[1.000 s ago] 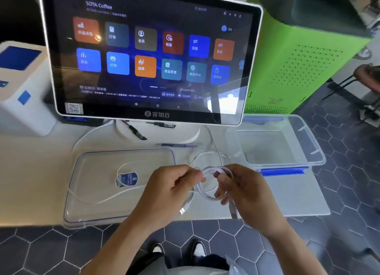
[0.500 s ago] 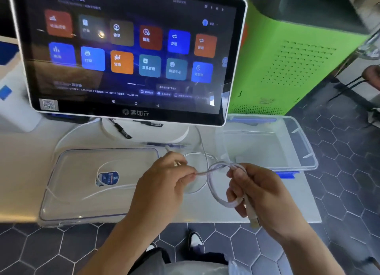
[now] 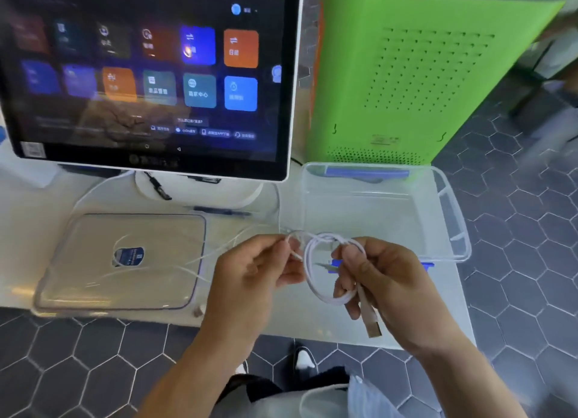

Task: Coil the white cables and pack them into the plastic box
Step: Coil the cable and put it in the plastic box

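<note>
A white cable (image 3: 312,280) is wound into a small loop over the counter's front edge. My right hand (image 3: 384,286) grips the coil, and a USB plug hangs below its fingers. My left hand (image 3: 253,277) pinches the cable's other end just left of the loop. Right behind my hands, on the right, stands the clear plastic box (image 3: 450,217) with blue latches, open, nothing visible inside. More white cable (image 3: 93,192) lies on the counter, running around and over the box's clear lid (image 3: 78,289), which lies flat on the left.
A large touchscreen terminal (image 3: 150,73) on a white stand rises behind the lid. A green perforated cabinet (image 3: 422,73) stands behind the box. A dark pen (image 3: 222,212) lies near the stand. The white counter (image 3: 281,317) ends just under my hands, above dark hexagon floor tiles.
The view has shifted right and closer. My right hand has turned the coil more upright, and the plug now hangs lower. My left hand still pinches the free end, held a little further from the loop.
</note>
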